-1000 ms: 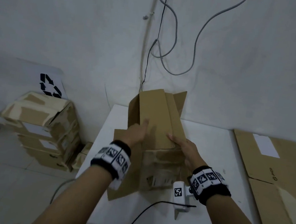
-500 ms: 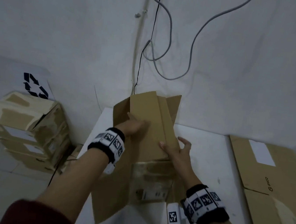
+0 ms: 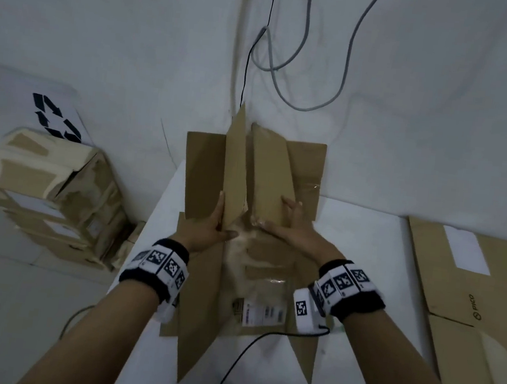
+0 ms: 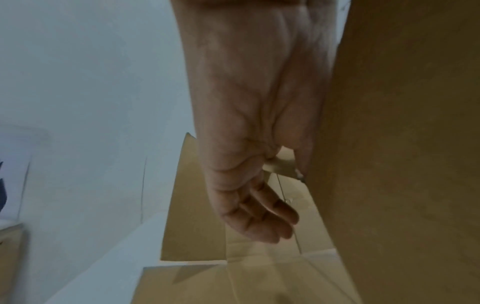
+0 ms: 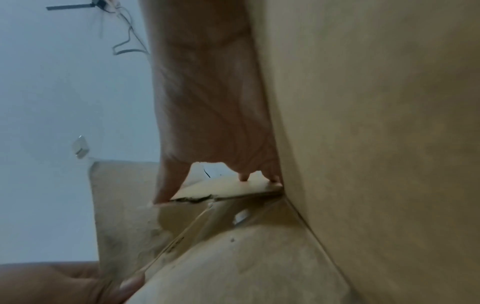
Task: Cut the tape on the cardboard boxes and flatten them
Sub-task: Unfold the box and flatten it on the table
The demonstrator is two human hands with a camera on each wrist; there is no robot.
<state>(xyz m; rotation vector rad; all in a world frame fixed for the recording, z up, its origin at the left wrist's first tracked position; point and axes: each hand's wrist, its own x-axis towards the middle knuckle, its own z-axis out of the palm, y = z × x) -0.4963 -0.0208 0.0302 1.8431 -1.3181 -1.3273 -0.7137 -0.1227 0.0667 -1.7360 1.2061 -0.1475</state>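
Note:
A brown cardboard box point(image 3: 255, 285) with a shipping label lies nearly flat on the white table point(image 3: 365, 250), its flaps spread out. Two long flaps point(image 3: 235, 171) still stand up in the middle at the far end. My left hand point(image 3: 211, 225) lies with straight fingers along the left side of the left upright flap, thumb at its base. In the left wrist view the left hand point(image 4: 254, 185) hangs relaxed beside the cardboard panel point(image 4: 402, 144). My right hand point(image 3: 289, 227) presses with spread fingers on the right flap point(image 3: 272, 175); the right wrist view shows its fingertips point(image 5: 244, 176) on the flap's edge.
Several taped boxes point(image 3: 51, 195) are stacked on the floor to the left, under a recycling sign point(image 3: 56, 118). Flattened cardboard sheets point(image 3: 470, 292) lie on the table's right side. Cables point(image 3: 291, 55) hang on the wall behind. A black cord point(image 3: 244, 356) crosses the table's near edge.
The box has sunk from a half-standing shape to nearly flat, with its far flaps spread wide. Both hands have moved in to the two middle flaps.

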